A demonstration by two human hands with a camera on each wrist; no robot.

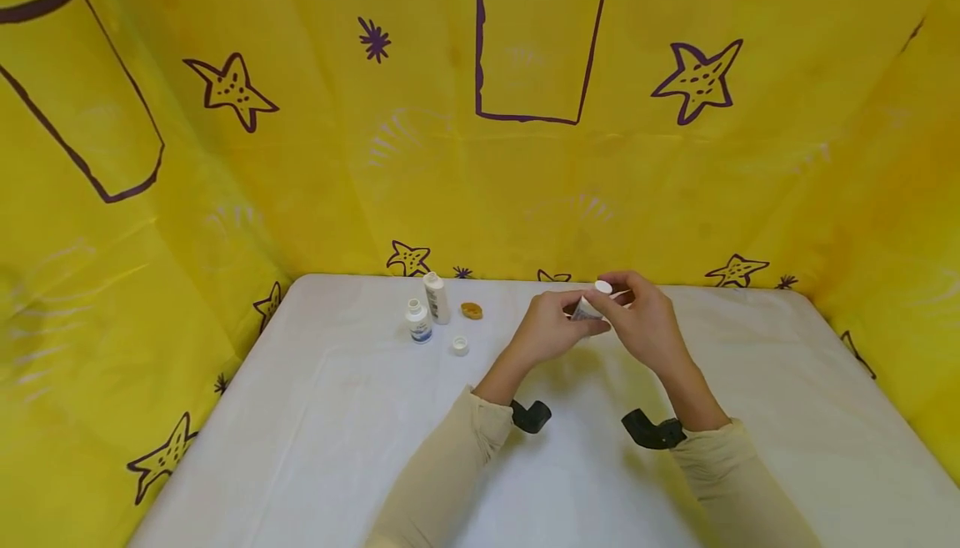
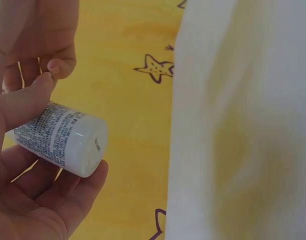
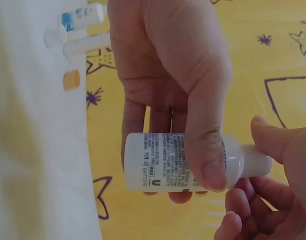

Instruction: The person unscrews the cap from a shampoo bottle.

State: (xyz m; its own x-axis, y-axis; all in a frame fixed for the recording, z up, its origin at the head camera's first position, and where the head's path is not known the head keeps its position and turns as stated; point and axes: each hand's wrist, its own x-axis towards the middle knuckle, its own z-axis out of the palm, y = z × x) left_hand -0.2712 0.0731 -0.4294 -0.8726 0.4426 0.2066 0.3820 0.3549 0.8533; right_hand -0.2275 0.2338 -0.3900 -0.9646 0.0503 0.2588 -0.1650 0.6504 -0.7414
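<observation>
My left hand (image 1: 551, 327) grips a small white bottle (image 3: 158, 165) round its body, with the thumb across the printed label. The bottle is tilted in the head view, its cap end toward my right hand (image 1: 647, 324). In the right wrist view the white cap (image 3: 256, 161) sits at the bottle's neck, between the thumb and curled fingers of my right hand. The left wrist view shows the bottle's smooth base (image 2: 95, 147) pointing outward, above the left fingertips. Both hands are raised over the far part of the table.
On the white table (image 1: 337, 448), left of my hands, stand a blue-labelled white bottle (image 1: 420, 327) and a taller slim white bottle (image 1: 438, 302). Near them lie a loose white cap (image 1: 460, 345) and an orange-brown cap (image 1: 472, 310). Yellow patterned cloth (image 1: 420, 189) surrounds the table's back and sides.
</observation>
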